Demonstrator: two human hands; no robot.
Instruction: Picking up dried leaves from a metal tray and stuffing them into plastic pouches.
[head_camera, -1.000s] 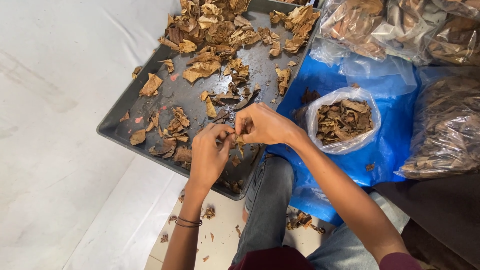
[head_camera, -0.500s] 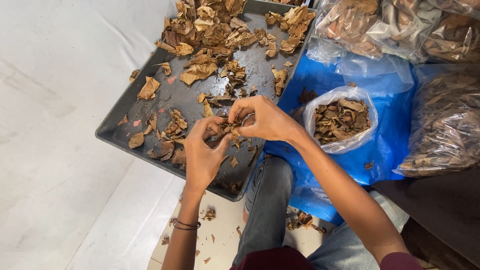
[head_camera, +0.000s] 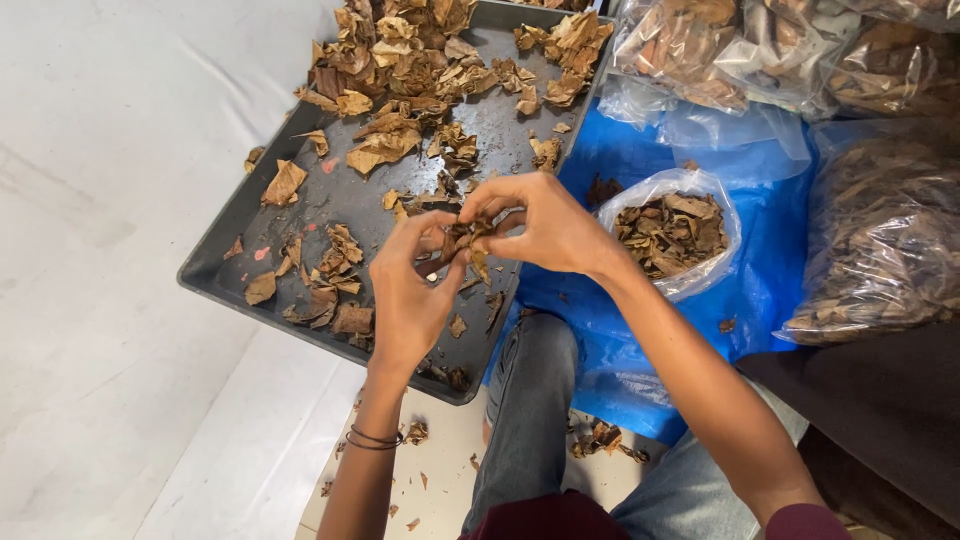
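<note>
Left hand (head_camera: 412, 295) and right hand (head_camera: 545, 225) both pinch one crumpled brown dry leaf (head_camera: 465, 240) over the dark grey metal tray (head_camera: 215, 265); leaf's long axis unclear, mostly finger-hidden.

Small sorting workplace: floor-level tray (head_camera: 215, 262) w/ dried leaves (head_camera: 400, 75), stacked filled plastic bags (head_camera: 880, 240).

Both hands, left hand (head_camera: 410, 290) and right hand (head_camera: 545, 225), pinch one dried leaf (head_camera: 468, 240) over a grey tray (head_camera: 225, 262), open bag (head_camera: 672, 232) just beside.
</note>
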